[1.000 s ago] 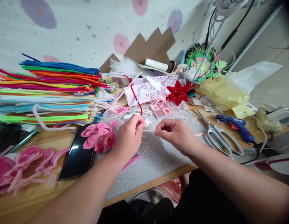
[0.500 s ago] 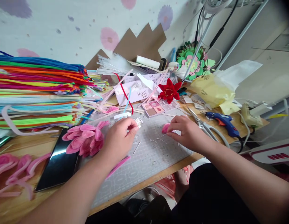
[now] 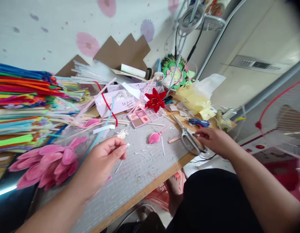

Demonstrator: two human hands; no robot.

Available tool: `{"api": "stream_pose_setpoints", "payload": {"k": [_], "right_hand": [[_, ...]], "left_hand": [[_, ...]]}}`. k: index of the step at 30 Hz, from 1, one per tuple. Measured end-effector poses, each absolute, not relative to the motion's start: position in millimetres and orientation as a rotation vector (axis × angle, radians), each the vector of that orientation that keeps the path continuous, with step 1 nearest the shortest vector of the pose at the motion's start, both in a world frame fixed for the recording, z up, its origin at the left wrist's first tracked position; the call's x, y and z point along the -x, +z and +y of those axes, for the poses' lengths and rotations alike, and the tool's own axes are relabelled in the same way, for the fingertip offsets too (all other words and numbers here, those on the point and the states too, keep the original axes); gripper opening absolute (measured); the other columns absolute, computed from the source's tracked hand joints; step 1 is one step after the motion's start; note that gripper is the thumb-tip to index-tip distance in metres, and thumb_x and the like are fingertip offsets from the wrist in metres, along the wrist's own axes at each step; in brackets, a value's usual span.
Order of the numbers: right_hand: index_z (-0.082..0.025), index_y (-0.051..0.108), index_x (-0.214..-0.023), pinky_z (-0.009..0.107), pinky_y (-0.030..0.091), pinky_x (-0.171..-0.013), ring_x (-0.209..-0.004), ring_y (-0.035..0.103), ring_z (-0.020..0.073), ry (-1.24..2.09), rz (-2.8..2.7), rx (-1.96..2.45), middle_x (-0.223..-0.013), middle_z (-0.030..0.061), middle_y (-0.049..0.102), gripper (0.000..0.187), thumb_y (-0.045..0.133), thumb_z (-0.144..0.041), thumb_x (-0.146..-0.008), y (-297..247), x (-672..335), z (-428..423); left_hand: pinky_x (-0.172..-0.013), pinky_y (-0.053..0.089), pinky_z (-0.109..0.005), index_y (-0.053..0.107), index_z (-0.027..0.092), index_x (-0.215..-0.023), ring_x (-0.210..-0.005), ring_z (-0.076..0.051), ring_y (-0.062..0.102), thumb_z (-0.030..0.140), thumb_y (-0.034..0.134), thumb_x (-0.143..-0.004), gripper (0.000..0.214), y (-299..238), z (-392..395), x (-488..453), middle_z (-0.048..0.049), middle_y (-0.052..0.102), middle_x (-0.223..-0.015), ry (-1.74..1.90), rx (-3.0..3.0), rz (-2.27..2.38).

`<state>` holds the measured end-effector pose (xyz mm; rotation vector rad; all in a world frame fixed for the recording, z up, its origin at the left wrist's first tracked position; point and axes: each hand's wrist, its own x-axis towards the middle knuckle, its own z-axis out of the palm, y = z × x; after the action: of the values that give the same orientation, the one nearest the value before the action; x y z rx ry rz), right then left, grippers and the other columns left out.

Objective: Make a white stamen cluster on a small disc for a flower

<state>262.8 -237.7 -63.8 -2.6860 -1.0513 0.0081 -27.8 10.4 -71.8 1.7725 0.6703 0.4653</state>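
My left hand (image 3: 105,161) is closed in a pinch above the cutting mat (image 3: 137,181), a small white piece (image 3: 127,145) showing at its fingertips. My right hand (image 3: 214,140) is over the handle side of the blue glue gun (image 3: 199,122), fingers bent and thumb apart. Its fingertips come close to the loops of the scissors (image 3: 186,137); whether they touch either tool is unclear. Between my hands a pink fuzzy bud (image 3: 154,138) lies on the mat. Beyond my left hand is a bunch of white stamens (image 3: 121,133). A large pink flower (image 3: 50,161) lies left of my left forearm.
Bundles of coloured pipe cleaners (image 3: 21,106) fill the left side, beside a dark tablet (image 3: 11,191). A red flower (image 3: 155,99) stands by a palette (image 3: 142,117) and a white box (image 3: 116,103). A wooden stick (image 3: 174,139) lies near the scissors. The table edge (image 3: 140,200) runs in front.
My right hand has left the pink bud on the mat and moved right to the scissors and glue gun. My left hand keeps its pinch. The view has turned right.
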Motion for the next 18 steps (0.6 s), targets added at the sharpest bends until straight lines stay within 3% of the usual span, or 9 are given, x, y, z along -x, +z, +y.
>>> {"api": "stream_pose_setpoints", "payload": {"k": [5,14,18], "right_hand": [[-0.018,0.072,-0.091,0.031,0.045,-0.065,-0.075,0.065,0.0229,-0.162,-0.778,2.771,-0.084,0.0076,0.073,0.022,0.054,-0.025,-0.081,-66,-283,-260],[-0.021,0.071,-0.081,0.029,0.042,-0.062,-0.073,0.064,0.0209,-0.107,-0.811,2.723,-0.078,0.0048,0.072,0.020,0.056,-0.034,-0.082,-64,-278,-231],[-0.016,0.070,-0.096,0.033,0.041,-0.066,-0.084,0.063,0.0267,-0.191,-0.663,2.756,-0.091,0.0126,0.070,0.024,0.061,-0.031,-0.078,-65,-291,-235]], "left_hand": [[-0.068,0.041,-0.029,0.062,0.024,-0.077,-0.073,-0.018,0.053,0.038,0.058,-0.081,0.015,-73,11,28,0.0023,0.059,-0.070,0.421,-1.629,0.773],[-0.073,0.041,-0.028,0.064,0.024,-0.076,-0.076,-0.018,0.053,0.033,0.061,-0.081,0.010,-71,11,29,0.0029,0.060,-0.071,0.473,-1.527,0.758],[-0.073,0.041,-0.029,0.064,0.024,-0.076,-0.077,-0.018,0.054,0.032,0.061,-0.081,0.010,-71,12,30,0.0023,0.061,-0.072,0.500,-1.509,0.760]]}}
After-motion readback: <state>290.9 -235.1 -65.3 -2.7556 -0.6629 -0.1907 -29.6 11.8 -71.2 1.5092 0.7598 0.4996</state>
